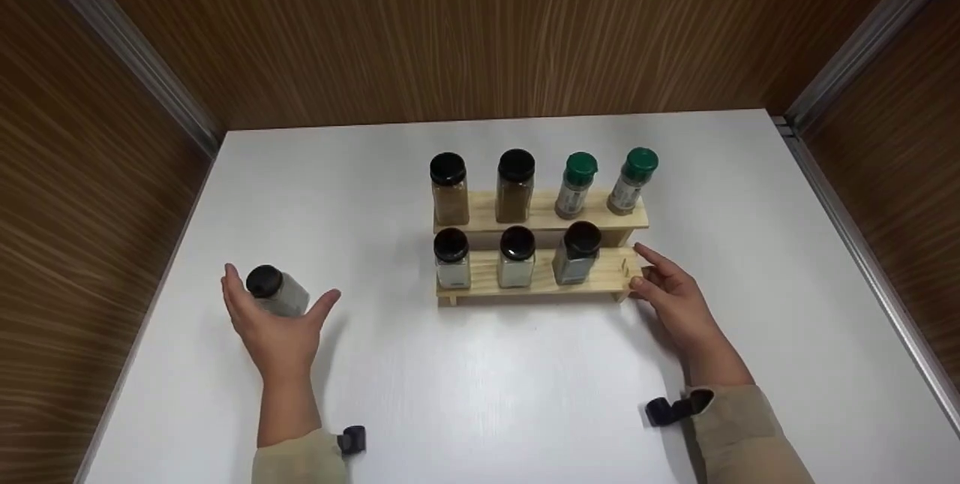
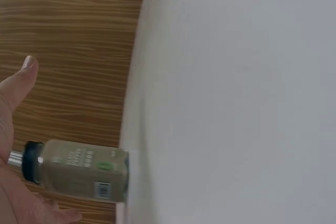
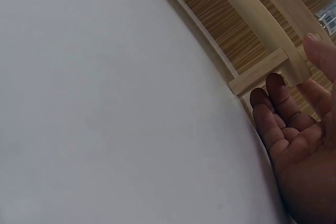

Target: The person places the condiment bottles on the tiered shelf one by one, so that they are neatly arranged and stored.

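Observation:
My left hand [image 1: 279,338] is at the left of the table, its thumb and fingers spread wide around a spice jar [image 1: 289,298] with a black lid. In the left wrist view this labelled jar [image 2: 84,171] stands with its lid close to the palm. At the right, my right hand [image 1: 681,311] holds the end of a two-tier wooden spice rack [image 1: 540,289], thumb and forefinger at the lower shelf. Curled fingers [image 3: 278,95] show beside the rack's leg in the right wrist view.
On the lower shelf stand three black-lidded jars [image 1: 516,272]. The upper shelf bears two brown-filled jars [image 1: 451,204] with black lids and two green-capped bottles [image 1: 573,199]. Wood-grain panels [image 1: 480,34] wall the white table [image 1: 480,394] at the back and sides.

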Tool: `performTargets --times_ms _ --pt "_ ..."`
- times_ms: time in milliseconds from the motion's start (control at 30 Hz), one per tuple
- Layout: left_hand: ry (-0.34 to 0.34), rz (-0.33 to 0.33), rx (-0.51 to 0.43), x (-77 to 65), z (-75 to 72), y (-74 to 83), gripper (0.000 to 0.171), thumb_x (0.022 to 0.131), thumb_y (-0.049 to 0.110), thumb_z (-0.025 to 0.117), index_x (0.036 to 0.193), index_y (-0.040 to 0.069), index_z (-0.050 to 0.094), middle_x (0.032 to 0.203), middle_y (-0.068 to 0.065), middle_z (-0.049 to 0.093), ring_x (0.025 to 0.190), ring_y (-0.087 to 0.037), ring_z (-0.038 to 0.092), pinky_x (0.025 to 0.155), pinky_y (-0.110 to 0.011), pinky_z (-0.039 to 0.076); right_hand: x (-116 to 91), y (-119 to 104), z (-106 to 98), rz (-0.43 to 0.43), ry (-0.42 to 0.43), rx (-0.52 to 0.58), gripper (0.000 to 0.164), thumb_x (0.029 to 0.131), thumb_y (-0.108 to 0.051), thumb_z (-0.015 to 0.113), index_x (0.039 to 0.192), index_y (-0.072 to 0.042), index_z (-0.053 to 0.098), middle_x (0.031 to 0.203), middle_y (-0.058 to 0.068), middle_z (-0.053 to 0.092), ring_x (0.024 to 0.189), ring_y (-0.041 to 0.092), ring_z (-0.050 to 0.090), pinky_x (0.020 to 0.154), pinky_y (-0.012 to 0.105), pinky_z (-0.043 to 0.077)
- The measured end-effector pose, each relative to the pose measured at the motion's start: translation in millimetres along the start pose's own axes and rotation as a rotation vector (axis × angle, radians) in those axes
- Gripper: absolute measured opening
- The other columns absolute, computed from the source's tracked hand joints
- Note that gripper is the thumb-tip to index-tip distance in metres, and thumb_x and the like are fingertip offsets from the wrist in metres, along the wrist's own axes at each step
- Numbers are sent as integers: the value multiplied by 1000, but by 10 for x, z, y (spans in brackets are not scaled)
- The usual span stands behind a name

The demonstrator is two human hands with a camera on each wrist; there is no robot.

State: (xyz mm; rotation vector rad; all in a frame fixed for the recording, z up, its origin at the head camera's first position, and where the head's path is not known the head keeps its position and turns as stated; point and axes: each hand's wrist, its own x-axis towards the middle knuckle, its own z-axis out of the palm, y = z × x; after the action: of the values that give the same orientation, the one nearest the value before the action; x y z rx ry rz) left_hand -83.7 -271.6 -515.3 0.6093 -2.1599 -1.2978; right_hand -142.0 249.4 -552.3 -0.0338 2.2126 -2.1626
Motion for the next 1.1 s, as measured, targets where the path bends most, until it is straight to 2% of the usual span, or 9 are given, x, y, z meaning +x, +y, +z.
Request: performTargets --times_ms 233,400,533,633,767,900,1100 --pt "-63 -114 -49 35 23 -83 139 76 16 98 172 28 -2 177 -1 8 161 -22 14 127 -46 20 -1 -7 -5 14 4 -12 61 102 9 61 159 6 40 111 11 67 95 11 68 83 27 58" --pt "-105 -178 -37 64 20 -124 135 81 8 92 171 31 -6 177 -8 12 159 -30 20 124 -54 24 -8 -7 -5 15 6 -7 60 102 10 61 159 6 41 111 11 68 95 11 68 83 27 58" --pt "-123 -217 -18 82 7 -163 126 85 -2 84 171 29 -2 175 -14 18 157 -39 23 123 -60 25 -2 -12 -6 5 -7 2 60 102 10 61 158 8 40 110 11 68 94 11 68 83 27 58" --pt "-147 -217 -12 126 -10 -185 115 89 -8 77 172 27 5 173 -17 23 155 -45 25 122 -62 27 6 -10 -3 2 -4 15 61 101 10 62 158 9 40 109 10 69 94 11 68 83 27 58" --pt "-193 -207 -25 193 -29 -202 102 93 -11 71 171 26 18 170 -19 30 153 -46 32 120 -59 32 5 -2 -2 10 9 6 60 101 11 61 158 6 43 109 10 69 94 11 68 83 27 59" --pt "-224 -186 -22 208 -20 -206 95 93 -10 72 170 21 25 167 -22 36 150 -46 37 119 -56 35 2 -4 -6 5 -2 -6 60 102 9 62 158 7 41 110 9 68 95 11 68 83 27 58" --pt "-218 -149 -15 172 35 -208 88 90 -9 76 165 14 35 162 -21 44 146 -46 43 117 -59 38 7 -6 -3 10 -10 -19 62 103 5 64 159 9 38 109 7 69 94 11 68 83 27 58"
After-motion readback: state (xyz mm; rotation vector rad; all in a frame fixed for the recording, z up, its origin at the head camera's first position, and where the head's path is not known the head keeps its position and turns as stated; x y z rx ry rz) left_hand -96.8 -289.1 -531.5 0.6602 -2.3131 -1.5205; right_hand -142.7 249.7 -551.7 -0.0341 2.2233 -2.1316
